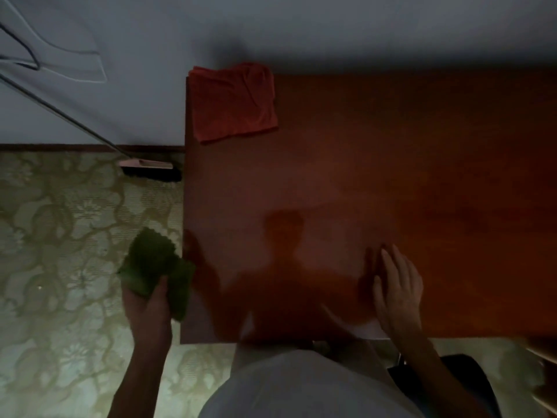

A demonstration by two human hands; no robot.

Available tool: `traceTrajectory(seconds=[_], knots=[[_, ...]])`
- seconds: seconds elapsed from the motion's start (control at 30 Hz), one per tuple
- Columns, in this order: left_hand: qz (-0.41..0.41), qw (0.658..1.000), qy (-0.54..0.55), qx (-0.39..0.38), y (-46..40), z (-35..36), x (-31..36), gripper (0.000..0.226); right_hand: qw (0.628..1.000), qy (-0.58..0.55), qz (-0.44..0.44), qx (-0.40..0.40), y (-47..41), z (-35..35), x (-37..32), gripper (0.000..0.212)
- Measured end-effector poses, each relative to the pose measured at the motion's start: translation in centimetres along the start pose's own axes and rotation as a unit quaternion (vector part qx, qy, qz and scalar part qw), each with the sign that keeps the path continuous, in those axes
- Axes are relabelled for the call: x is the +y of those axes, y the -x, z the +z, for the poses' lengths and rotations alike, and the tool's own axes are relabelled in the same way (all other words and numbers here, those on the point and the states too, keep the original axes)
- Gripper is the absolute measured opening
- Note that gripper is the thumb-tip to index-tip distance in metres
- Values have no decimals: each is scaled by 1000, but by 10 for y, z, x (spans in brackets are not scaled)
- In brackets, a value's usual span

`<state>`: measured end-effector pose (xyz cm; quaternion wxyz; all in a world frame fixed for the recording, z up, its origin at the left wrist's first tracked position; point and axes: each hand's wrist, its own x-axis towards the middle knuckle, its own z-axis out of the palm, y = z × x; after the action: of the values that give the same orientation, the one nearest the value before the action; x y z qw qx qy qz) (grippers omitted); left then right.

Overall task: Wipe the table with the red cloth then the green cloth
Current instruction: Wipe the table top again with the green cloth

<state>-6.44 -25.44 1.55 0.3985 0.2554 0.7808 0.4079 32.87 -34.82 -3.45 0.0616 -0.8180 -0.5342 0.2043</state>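
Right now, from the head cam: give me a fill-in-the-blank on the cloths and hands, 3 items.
1. The left hand holds the ____ cloth, off the table's left edge.
2. The red cloth lies folded on the table's far ____ corner.
3. The right hand rests flat on the table, holding ____.

Missing words: green; left; nothing

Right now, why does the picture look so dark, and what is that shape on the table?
Head view: the room is dimly lit and the image soft; the dark shape on the glossy table is the person's own silhouette, near the right hand; the red cloth and green cloth stay recognisable.
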Motion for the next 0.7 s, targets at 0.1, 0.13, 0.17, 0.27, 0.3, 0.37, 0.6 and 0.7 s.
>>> traceTrajectory(seconds=[0.1,0.13,0.17,0.27,0.3,0.37,0.6,0.7], knots=[[171,977,-117,55,39,2,-14,57,999,-7,-48,-5,-6,1,7,53],[221,962,-153,42,52,8,-22,57,998,-7,-56,-14,-5,2,12,53],[268,942,-203,19,64,16,-33,59,998,-5,-61,-23,-3,3,16,53],[347,858,-360,-116,97,62,-76,69,997,8,-66,-35,2,7,30,54],[357,826,-404,-164,111,78,-94,67,997,11,-68,-39,4,9,34,54],[342,777,-476,-229,146,110,-113,69,996,19,-78,-40,6,12,42,54],[294,795,-509,-151,163,160,-115,65,992,92,-85,11,5,30,48,52],[343,759,-534,-144,135,145,-125,61,990,102,-91,23,5,33,49,52]])
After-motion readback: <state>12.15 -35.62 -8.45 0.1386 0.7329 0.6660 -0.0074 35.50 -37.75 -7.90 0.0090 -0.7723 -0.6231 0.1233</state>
